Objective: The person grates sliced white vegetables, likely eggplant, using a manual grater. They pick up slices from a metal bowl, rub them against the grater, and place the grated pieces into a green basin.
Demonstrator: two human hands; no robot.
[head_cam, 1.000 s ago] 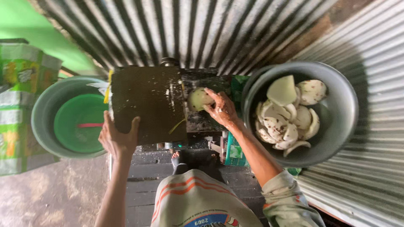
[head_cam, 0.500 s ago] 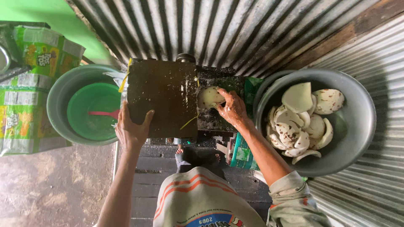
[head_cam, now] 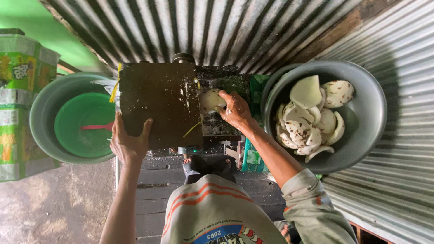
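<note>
Right hand (head_cam: 235, 110) presses coconut piece (head_cam: 211, 100) – grater box (head_cam: 158, 104).

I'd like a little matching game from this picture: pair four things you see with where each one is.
Things:
1. left hand
2. right hand
3. pink spoon
4. pile of white coconut pieces

Places:
a. inside the green plastic bowl
b. in the big grey metal basin
c. pressing a white coconut piece on the machine
d. gripping the near edge of the dark flat cover

Pairs: 1-d, 2-c, 3-a, 4-b
</note>
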